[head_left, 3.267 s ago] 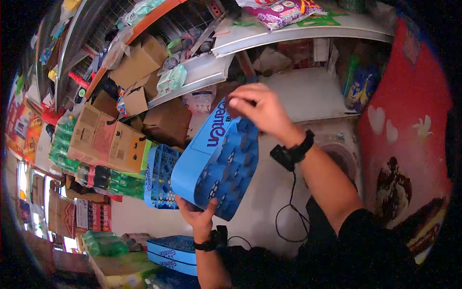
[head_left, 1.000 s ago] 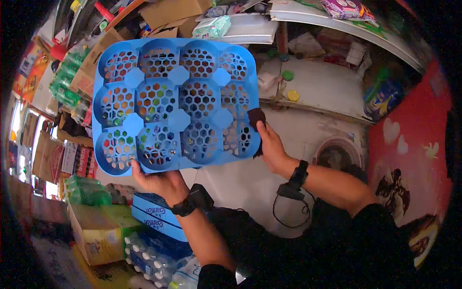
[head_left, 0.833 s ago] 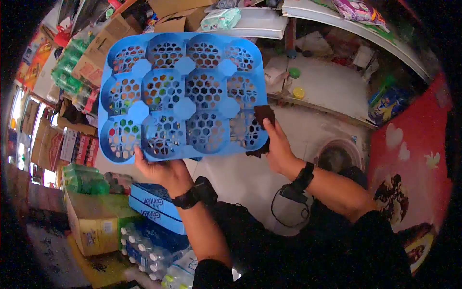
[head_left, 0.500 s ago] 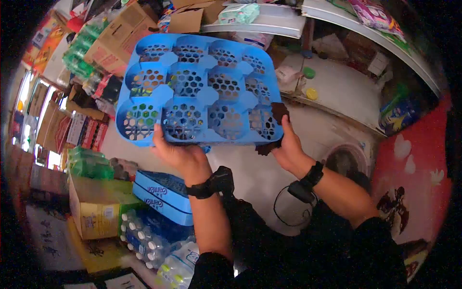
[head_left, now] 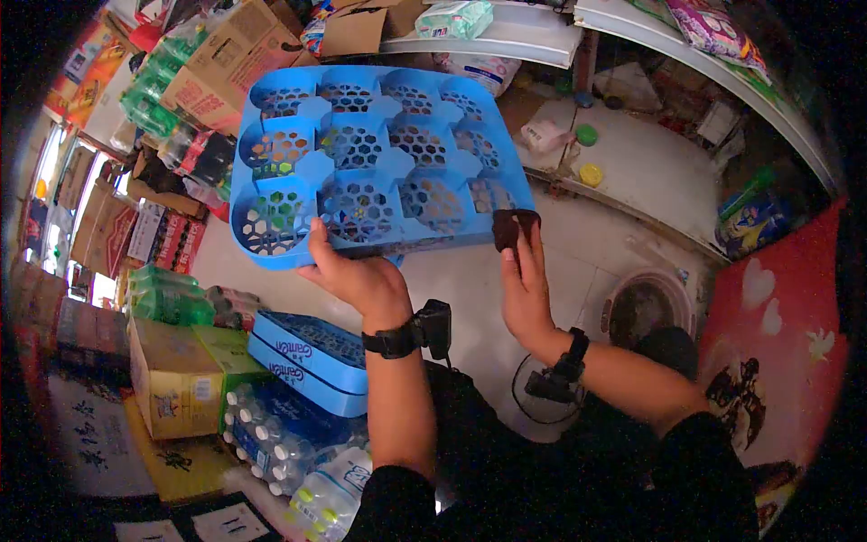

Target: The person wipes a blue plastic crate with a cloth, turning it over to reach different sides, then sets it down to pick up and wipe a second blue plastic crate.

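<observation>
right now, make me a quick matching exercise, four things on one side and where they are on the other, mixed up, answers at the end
1. left hand
2. brown cloth
3. pink basin
4. yellow disc

A. on the floor
B. under the fingers of the right hand
C. on the low shelf
D. gripping the near edge of the blue tray

Right pairs: 1-D, 2-B, 3-A, 4-C

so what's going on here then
A person is holding up a blue crate with compartments, its left hand at the near edge. The right hand holds a dark brown cloth against the near right corner. More blue crates sit stacked lower down, beside packed bottles.
</observation>
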`<state>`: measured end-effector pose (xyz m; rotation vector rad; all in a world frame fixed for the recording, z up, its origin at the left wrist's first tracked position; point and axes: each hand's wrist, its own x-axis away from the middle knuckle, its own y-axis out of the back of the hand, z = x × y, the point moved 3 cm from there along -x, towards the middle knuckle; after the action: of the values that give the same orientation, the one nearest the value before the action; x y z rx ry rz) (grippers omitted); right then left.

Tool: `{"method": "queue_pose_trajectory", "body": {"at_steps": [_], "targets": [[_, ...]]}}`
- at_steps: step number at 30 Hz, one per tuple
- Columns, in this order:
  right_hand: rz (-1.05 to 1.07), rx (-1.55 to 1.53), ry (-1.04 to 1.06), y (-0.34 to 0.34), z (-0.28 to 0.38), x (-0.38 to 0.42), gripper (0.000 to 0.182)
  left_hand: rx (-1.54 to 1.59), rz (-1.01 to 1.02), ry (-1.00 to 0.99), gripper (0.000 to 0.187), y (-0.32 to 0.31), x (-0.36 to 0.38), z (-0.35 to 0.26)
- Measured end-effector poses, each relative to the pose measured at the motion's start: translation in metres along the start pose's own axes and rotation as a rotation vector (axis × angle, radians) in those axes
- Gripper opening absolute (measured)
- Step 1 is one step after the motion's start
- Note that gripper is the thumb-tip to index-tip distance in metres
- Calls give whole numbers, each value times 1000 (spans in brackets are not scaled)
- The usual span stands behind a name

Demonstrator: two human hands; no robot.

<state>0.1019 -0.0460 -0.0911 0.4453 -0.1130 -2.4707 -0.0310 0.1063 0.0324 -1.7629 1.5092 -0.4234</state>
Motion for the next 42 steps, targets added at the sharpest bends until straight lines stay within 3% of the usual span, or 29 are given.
{"method": "queue_pose_trajectory", "body": {"at_steps": [3,8,13,19,23,26,33,42], "targets": [[50,348,254,7,17,-9,49,17,-7,48,36,12,-8,6],[215,236,410,-6,50,-9,52,-128,21,-50,45,-1,18,5],[219,41,456,-4,75,-28,42,-153,87,24,48,-14,45,10],[403,-216,225,8,59,-53,31,-127,107,39,50,-5,38,12],[391,-162,292,9,49,-52,30,-166,137,33,50,-8,44,14],[372,-86,487,14,76,-52,27,-208,190,4,50,-12,54,20],[421,-142,357,23,42,-59,25,-203,197,26,52,-11,53,14],[444,-185,385,20,49,-58,29,-190,240,30,50,-12,54,16]]}}
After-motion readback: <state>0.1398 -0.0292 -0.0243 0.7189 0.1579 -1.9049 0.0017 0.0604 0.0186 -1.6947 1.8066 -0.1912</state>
